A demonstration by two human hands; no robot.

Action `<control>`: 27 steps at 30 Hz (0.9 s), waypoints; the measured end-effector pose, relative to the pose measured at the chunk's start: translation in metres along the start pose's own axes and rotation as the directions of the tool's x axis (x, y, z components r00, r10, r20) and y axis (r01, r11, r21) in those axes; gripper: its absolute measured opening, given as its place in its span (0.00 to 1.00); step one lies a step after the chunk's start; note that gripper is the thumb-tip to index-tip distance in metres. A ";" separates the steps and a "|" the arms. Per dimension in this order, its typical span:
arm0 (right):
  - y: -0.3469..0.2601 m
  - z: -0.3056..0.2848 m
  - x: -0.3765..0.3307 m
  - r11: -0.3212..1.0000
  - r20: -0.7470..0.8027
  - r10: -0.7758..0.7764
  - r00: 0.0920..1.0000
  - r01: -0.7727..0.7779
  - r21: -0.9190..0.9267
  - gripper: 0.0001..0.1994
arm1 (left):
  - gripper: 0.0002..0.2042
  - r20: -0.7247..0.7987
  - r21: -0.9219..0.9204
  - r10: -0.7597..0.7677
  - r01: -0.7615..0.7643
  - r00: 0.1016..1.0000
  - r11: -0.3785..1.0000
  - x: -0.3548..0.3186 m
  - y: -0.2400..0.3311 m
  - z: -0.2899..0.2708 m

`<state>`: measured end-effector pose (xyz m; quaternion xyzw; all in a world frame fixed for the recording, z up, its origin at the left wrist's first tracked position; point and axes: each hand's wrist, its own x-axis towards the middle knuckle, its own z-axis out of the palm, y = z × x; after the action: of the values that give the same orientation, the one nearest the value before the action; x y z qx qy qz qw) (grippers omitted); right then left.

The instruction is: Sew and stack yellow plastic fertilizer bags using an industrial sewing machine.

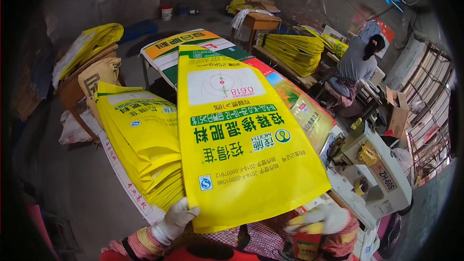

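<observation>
A large yellow woven sack (251,179) with green print lies flat in front of me, spread over the table and other sacks. My left hand (177,220), in a white glove, is closed on its near left corner, thumb on top. My right hand (321,220), in a white glove with yellowish fingers, is just beyond the sack's near right edge. Motion smears its fingers, so I cannot tell whether they hold anything. Below them shows a small red and yellow patch (306,245). To the left lies a fanned stack of similar yellow sacks (145,140).
A white sewing machine (372,164) stands close on my right. Other printed sacks (181,43) lie under the far end. Further off are a stack of folded yellow sacks (292,50), a seated person (355,63), a wooden table (261,19) and a cardboard box (397,111).
</observation>
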<state>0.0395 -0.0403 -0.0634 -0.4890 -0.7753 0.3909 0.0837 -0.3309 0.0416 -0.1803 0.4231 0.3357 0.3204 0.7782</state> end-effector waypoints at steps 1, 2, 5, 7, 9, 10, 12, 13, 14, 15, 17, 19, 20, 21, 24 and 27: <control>-0.005 -0.004 -0.006 0.803 0.216 0.178 0.960 -0.268 0.532 0.15 | 0.15 -0.007 0.003 0.000 0.000 1.000 1.000 0.002 0.004 0.002; -0.029 0.007 0.000 0.433 -0.534 0.124 0.836 0.439 0.787 0.13 | 0.16 -0.001 0.119 0.015 -0.014 1.000 0.993 0.004 0.006 0.004; 0.011 -0.005 0.009 0.945 -0.823 0.306 0.478 -0.261 0.199 0.16 | 0.18 0.017 0.166 0.084 -0.086 0.996 0.982 0.008 -0.001 0.018; 0.047 0.001 0.020 0.920 -0.757 0.341 0.557 -0.364 0.146 0.19 | 0.18 0.021 0.158 0.097 -0.099 0.995 0.982 0.008 -0.001 0.020; 0.089 0.027 0.023 0.772 -0.505 0.554 0.662 -0.635 0.015 0.26 | 0.18 0.052 0.178 0.125 -0.133 0.991 0.975 0.015 0.017 0.025; 0.097 0.040 0.024 0.836 -0.500 0.497 0.709 -0.546 0.057 0.30 | 0.18 0.103 0.185 0.133 -0.150 0.986 0.971 0.022 0.029 0.027; 0.147 0.057 0.027 0.819 -0.495 0.518 0.698 -0.571 0.051 0.31 | 0.19 0.164 0.458 0.204 -0.257 0.965 0.851 0.041 0.064 0.027; 0.138 0.053 0.044 0.828 -0.478 0.508 0.717 -0.559 0.041 0.31 | 0.19 0.187 0.626 0.281 -0.334 0.941 0.704 0.049 0.090 0.029; 0.118 0.042 0.071 0.784 -0.469 0.533 0.704 -0.619 -0.037 0.30 | 0.20 0.225 0.764 0.340 -0.382 0.913 0.520 0.057 0.116 0.027; 0.112 0.031 0.081 0.735 -0.475 0.565 0.674 -0.673 -0.080 0.29 | 0.18 0.231 0.775 0.322 -0.374 0.918 0.509 0.075 0.140 0.041; 0.120 0.017 0.129 0.777 -0.538 0.468 0.701 -0.616 -0.126 0.25 | 0.16 0.235 0.769 0.349 -0.393 0.907 0.504 0.101 0.185 0.031; 0.110 0.003 0.177 0.845 -0.598 0.394 0.698 -0.531 -0.063 0.24 | 0.14 0.153 0.808 0.401 -0.347 0.903 0.475 0.134 0.216 0.003; 0.092 -0.001 0.212 0.842 -0.555 0.435 0.709 -0.539 -0.031 0.22 | 0.13 0.051 0.851 0.429 -0.264 0.902 0.454 0.138 0.225 -0.019; 0.081 -0.006 0.234 0.823 -0.515 0.488 0.705 -0.567 0.003 0.19 | 0.13 -0.038 0.727 0.416 -0.261 0.909 0.636 0.136 0.228 -0.031; 0.138 -0.011 0.303 0.735 -0.521 0.420 0.743 -0.615 -0.285 0.15 | 0.13 -0.034 0.866 0.517 -0.233 0.855 0.442 0.121 0.221 -0.078; 0.126 0.000 0.355 0.742 -0.483 0.217 0.848 -0.465 -0.484 0.11 | 0.13 -0.292 0.666 0.279 -0.014 0.915 0.745 0.043 0.200 -0.077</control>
<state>-0.0539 0.2795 -0.2401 -0.6952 -0.7179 0.0348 0.0098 -0.4106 0.1973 -0.0482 0.6235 0.5326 0.3190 0.4752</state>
